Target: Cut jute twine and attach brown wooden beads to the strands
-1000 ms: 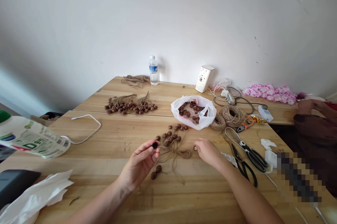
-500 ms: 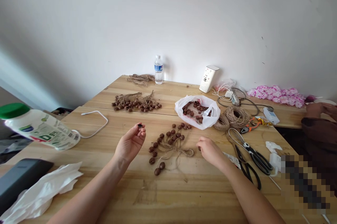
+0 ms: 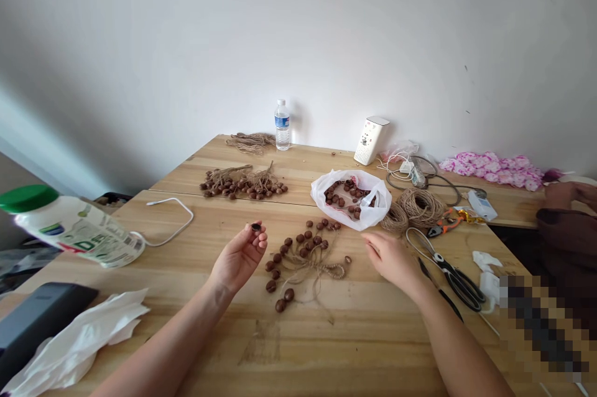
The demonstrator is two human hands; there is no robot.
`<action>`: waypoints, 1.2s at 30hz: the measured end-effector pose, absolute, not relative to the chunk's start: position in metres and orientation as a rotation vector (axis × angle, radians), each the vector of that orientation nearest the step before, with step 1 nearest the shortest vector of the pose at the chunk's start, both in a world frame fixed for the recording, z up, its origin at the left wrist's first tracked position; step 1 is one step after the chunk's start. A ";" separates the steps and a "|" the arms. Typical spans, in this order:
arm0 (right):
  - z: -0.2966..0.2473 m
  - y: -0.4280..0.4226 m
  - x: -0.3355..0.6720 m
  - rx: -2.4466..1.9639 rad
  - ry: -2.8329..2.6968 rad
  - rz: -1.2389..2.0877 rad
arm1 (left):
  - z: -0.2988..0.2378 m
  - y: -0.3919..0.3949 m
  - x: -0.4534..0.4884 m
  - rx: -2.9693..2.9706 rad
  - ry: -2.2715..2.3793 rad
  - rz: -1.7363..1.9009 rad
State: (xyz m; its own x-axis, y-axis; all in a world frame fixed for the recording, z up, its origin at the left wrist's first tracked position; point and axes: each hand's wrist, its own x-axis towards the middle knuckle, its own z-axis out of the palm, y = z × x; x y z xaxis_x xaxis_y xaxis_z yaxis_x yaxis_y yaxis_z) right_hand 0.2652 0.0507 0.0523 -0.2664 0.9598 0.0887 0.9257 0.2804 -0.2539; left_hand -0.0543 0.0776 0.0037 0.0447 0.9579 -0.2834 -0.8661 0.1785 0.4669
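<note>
My left hand (image 3: 240, 257) is closed, pinching a small dark hollow shell piece (image 3: 256, 227) between thumb and fingertips. To its right lies a bundle of jute twine (image 3: 321, 267) with brown round nuts (image 3: 277, 258) at its string ends. My right hand (image 3: 392, 260) has its fingers stretched to the left, just below the rim of the white plastic bag (image 3: 380, 213), with nothing visible in it. Loose brown nuts (image 3: 341, 202) lie inside the bag. One small brown piece (image 3: 347, 259) rests on the table beside the twine loop, left of the right hand.
Twine coils (image 3: 420, 207), orange-handled pliers (image 3: 443, 226) and scissors (image 3: 454, 279) lie at right. Finished-looking nut bunches (image 3: 245, 184) and a water bottle (image 3: 282, 126) are farther back. A green-capped bottle (image 3: 79, 229) and tissue (image 3: 88, 335) lie left. Another person's sleeve (image 3: 564, 235) shows far right.
My right hand has let go of a small brown piece, now on the table, and moved right and up toward the bag. My left hand has shifted slightly right with its shell piece.
</note>
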 end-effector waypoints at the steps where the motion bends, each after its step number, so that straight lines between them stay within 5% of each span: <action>1: 0.058 0.050 0.272 -1.800 -2.343 0.225 | 0.004 0.076 -0.053 0.207 0.601 1.392; 10: 0.045 0.033 0.303 -2.260 -2.504 0.344 | 0.009 0.046 -0.032 0.454 0.582 1.220; 23: 0.094 0.023 0.213 -1.243 -2.503 0.433 | -0.003 0.018 -0.007 0.529 0.580 0.957; 36: 0.074 0.016 0.193 -1.228 -2.552 0.161 | -0.006 0.020 -0.003 0.528 0.637 0.992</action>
